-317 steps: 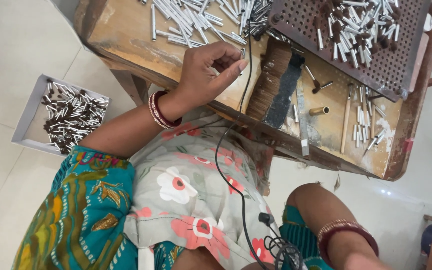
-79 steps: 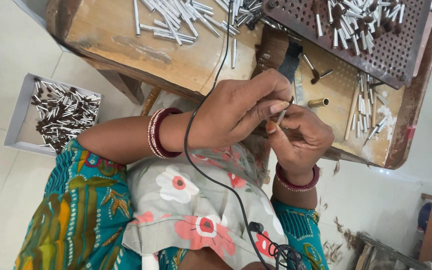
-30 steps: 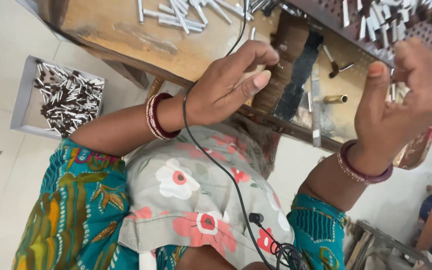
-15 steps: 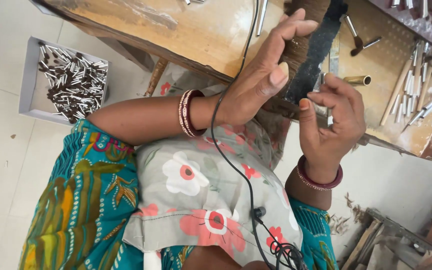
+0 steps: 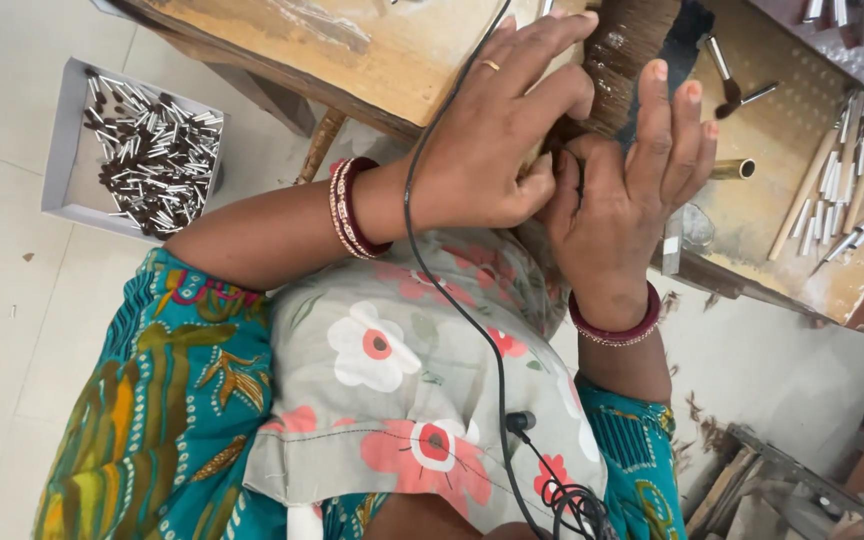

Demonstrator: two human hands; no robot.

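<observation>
1. Head view: left hand (image 5: pixel 497 140) and right hand (image 5: pixel 627 190) are pressed together at edge of wooden workbench (image 5: pixel 372 60), thumbs meeting.
2. Brown bristle bundle (image 5: pixel 632 60) is gripped betw. both hands; L fingers curled round its near side, R fingers spread upright against it.
3. Brass tube (image 5: pixel 732 168) lies on bench just R of R hand; metal ferrules (image 5: pixel 832 200) scattered beyond.
4. White tray (image 5: pixel 67 170) w/ more ferrules sits on floor, well apart.
5. Black cable (image 5: pixel 452 290) runs over L wrist.

A teal patterned sleeve, red-and-gold bangles (image 5: pixel 354 208) on both wrists, a gold ring (image 5: pixel 491 66) on one finger.
</observation>
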